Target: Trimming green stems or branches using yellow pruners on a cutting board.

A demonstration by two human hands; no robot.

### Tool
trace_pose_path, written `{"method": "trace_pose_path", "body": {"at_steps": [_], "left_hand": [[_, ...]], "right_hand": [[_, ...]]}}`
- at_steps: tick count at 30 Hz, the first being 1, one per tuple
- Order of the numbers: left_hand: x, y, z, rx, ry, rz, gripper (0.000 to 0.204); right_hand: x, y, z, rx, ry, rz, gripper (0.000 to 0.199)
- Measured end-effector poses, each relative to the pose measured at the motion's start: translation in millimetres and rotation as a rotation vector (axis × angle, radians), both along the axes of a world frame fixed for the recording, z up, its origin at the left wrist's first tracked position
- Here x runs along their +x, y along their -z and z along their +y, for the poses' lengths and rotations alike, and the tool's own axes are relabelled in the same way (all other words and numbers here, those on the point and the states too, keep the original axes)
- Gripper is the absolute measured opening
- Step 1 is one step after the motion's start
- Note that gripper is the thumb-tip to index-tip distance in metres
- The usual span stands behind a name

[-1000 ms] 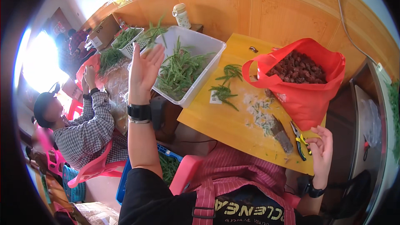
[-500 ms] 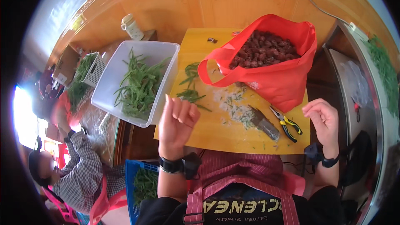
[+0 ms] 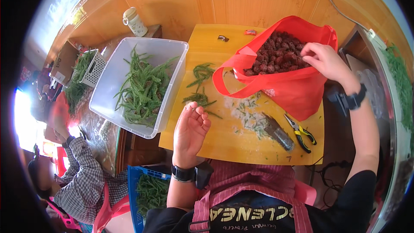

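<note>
A red cloth bag (image 3: 297, 97) full of dark reddish-brown small cones (image 3: 276, 54) stands at the back right of the yellow tabletop. My right hand (image 3: 324, 60) is over the bag's right side, its fingers bent just above the cones, with nothing visible between them. Near the table's front left, my left hand (image 3: 189, 131) is raised palm up, fingers loosely curled and holding nothing visible. Just beyond it lie a few green sprigs (image 3: 199, 99). Pliers (image 3: 301, 133) with yellow-and-black handles rest beside a bundle of dark thin wires (image 3: 279, 133) and scattered green and whitish bits (image 3: 250, 114).
A clear plastic bin (image 3: 103, 86) of green sprigs stands left of the yellow table (image 3: 207, 43). Below it is a blue basket (image 3: 136, 198) with more greenery. A bottle (image 3: 135, 22) stands behind. Another person in a checked sleeve (image 3: 84, 168) works at left. A metal-edged shelf is at right.
My right hand has moved up and left, from beside the table to over the cones in the red bag. My left hand has shifted slightly right and lower, its fingers uncurling a little.
</note>
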State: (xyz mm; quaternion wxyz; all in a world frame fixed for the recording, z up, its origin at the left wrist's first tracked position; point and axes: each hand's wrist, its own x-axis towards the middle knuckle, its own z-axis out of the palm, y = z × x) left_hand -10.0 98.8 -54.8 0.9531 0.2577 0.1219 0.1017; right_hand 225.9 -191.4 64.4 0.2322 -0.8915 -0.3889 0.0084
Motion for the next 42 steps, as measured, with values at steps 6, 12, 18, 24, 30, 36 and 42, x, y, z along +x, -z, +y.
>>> {"method": "trace_pose_path", "body": {"at_steps": [6,12,18,24,30,36,42], "left_hand": [[1,10,-13,-0.072,0.111,-0.013,0.016],[1,9,-32,-0.056,0.233,-0.002,0.016],[6,2,-44,-0.029,0.407,-0.034,0.018],[16,4,-62,0.181,0.591,-0.16,0.041],[13,23,-74,0.151,0.525,-0.099,0.034],[5,37,-66,0.067,0.38,0.02,0.027],[13,29,-72,0.321,0.44,-0.009,0.028]], "right_hand": [[70,58,21,-0.277,-0.11,-0.148,0.026],[78,83,28,-0.337,-0.094,-0.051,0.02],[13,5,31,0.11,-0.012,-0.302,0.016],[-126,9,36,0.401,-0.275,-0.282,0.021],[-159,73,42,0.409,-0.261,0.034,0.03],[-135,91,27,0.419,-0.086,0.522,0.031],[-147,90,42,0.532,-0.085,0.72,0.023]]}}
